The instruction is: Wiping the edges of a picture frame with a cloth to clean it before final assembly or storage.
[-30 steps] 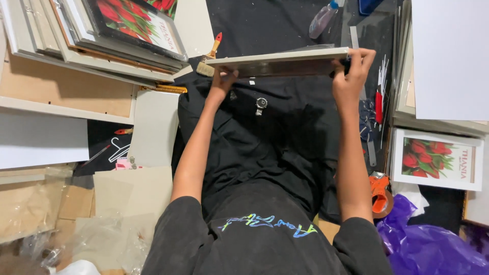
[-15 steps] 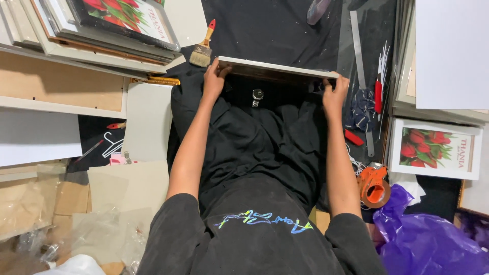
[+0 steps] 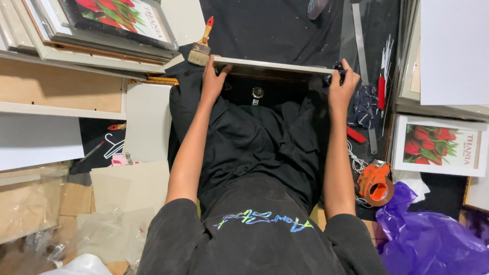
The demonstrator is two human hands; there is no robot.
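1. Far left: a stack of picture frames [image 3: 76, 35] leaning in a pile, the top one showing a red tulip print [image 3: 122, 15]. Below them there's pale board [image 3: 35, 142], brown cardboard [image 3: 30, 203] and some crinkly clear plastic [image 3: 102, 234] on the floor.
2. A paintbrush [image 3: 200, 47] with a red-tipped wooden handle lies just beside the left end of the frame being held.
3. Left hand [image 3: 213, 79]: fingers wrapped around the left end of the long white frame [image 3: 272, 67], thumb underneath as far as I can see. So it's curled shut on that edge, not spread.
4. The frame itself is held edge-on between the two hands, out in front of the person over their black-trousered lap, above the black cloth [image 3: 275, 25] covering the floor.
5. Right hand [image 3: 340, 86]: gripping the right end the same way, fingers hooked over the top edge.
6. Right of that hand: a metal ruler [image 3: 360, 46], a red-handled knife [image 3: 381, 91], then an orange tape dispenser [image 3: 376, 184] lower down.
7. Far right: another framed tulip picture [image 3: 440, 145] lying flat, white boards [image 3: 453, 51] above it, and a purple plastic bag [image 3: 428, 234] in the bottom corner.
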